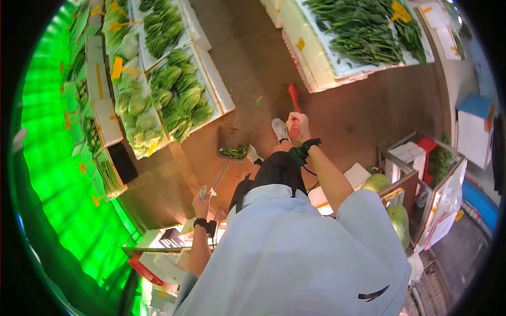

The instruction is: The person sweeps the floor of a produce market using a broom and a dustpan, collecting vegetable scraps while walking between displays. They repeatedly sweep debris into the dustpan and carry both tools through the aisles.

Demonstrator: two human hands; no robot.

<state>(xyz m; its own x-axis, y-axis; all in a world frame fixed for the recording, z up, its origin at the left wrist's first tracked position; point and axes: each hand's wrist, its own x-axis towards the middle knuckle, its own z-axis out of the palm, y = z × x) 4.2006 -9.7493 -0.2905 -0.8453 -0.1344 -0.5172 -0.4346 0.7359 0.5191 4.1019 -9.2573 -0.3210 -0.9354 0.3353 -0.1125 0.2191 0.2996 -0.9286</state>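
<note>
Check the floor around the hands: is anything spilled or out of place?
Yes: a small green leaf scrap lies loose on the brown floor between the white foam crates of greens, outside the dark long-handled dustpan in the left hand. The right hand grips a red broom handle near it.

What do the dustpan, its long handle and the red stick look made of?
Dustpan: dull brown, matte, flat-sided; hard plastic or sheet metal, cannot tell which. Long handle in the left hand: thin, pale grey, likely metal. Red stick in the right hand: smooth, evenly red; plastic or painted.
</note>
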